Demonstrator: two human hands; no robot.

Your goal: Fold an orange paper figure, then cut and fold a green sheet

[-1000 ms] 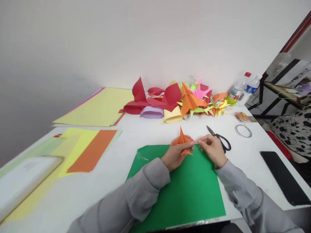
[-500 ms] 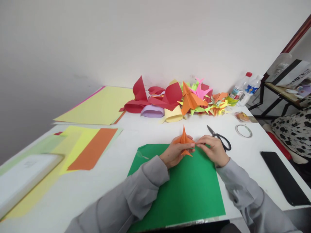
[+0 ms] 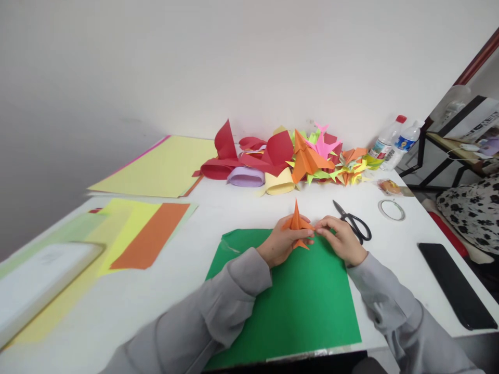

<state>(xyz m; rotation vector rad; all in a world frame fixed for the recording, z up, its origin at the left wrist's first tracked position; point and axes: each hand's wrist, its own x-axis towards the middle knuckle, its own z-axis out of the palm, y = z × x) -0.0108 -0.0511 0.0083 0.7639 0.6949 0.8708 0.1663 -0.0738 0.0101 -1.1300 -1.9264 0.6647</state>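
My left hand (image 3: 278, 241) is closed around a small orange folded paper plane (image 3: 297, 221), thumb across its near side. Its pointed nose sticks up and its tail shows below the thumb. At the plane's right wing tip, my right hand (image 3: 341, 239) is closed in a pinch, thumb and forefinger on the tip. Both hands are above the green sheet (image 3: 296, 301). Black-handled scissors (image 3: 353, 221) lie just beyond my right hand, partly open.
Behind stand folded red paper shapes (image 3: 222, 150) and a pile of paper planes (image 3: 310, 158). Two bottles (image 3: 401, 145), a tape roll (image 3: 392, 210) and a black phone-like slab (image 3: 456, 285) are right. Coloured strips (image 3: 152, 236), a large yellow sheet (image 3: 156, 166) and a white box (image 3: 42, 285) lie left.
The view has shifted very slightly. Both hands keep nearly the same hold on the orange paper plane, the right one still at its wing tip.
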